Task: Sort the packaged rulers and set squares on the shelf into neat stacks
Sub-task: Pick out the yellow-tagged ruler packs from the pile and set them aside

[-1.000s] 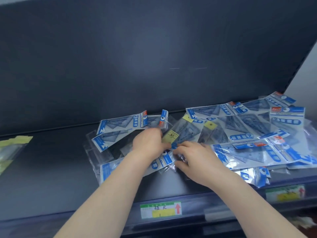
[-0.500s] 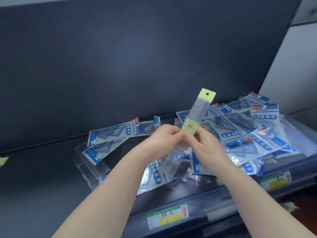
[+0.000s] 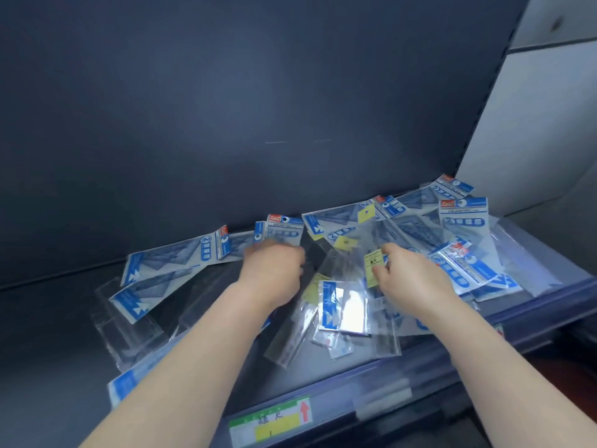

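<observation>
right hand (image 3: pixel 410 276) pinches a clear ruler pack (image 3: pixel 373 266) at its yellow tag, up and right of the shelf-edge label (image 3: pixel 269 421). left hand (image 3: pixel 274 273) is straight above the label, fingers curled at a blue-header set square pack (image 3: pixel 284 229); blurred, can't tell if it grips. Other packs lie in a loose pile (image 3: pixel 465 221) on the shelf (image 3: pixel 48 334), spread from above-left to far right of the label.
</observation>
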